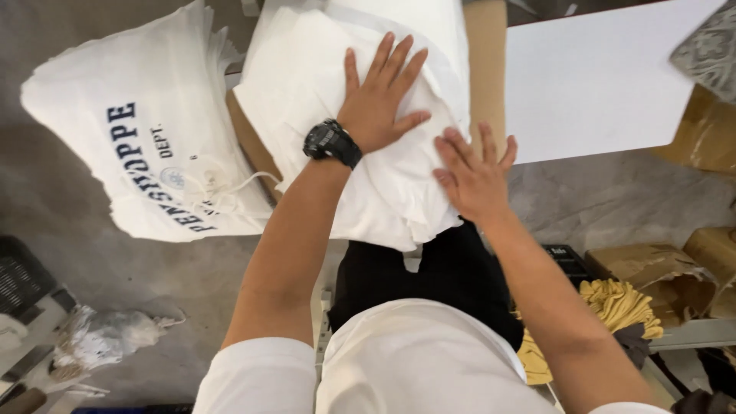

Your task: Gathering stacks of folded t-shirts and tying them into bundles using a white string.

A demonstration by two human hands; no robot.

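Note:
My left hand, with a black watch on its wrist, lies flat with fingers spread on top of a stack of folded white garments. My right hand presses flat on the stack's near right edge, fingers apart. The stack rests on a brown cardboard surface. Neither hand grips anything.
A second pile of white garments with dark blue lettering lies to the left. A white board sits at the right. Brown paper packages, yellow cloth and a crumpled plastic bag lie on the grey floor.

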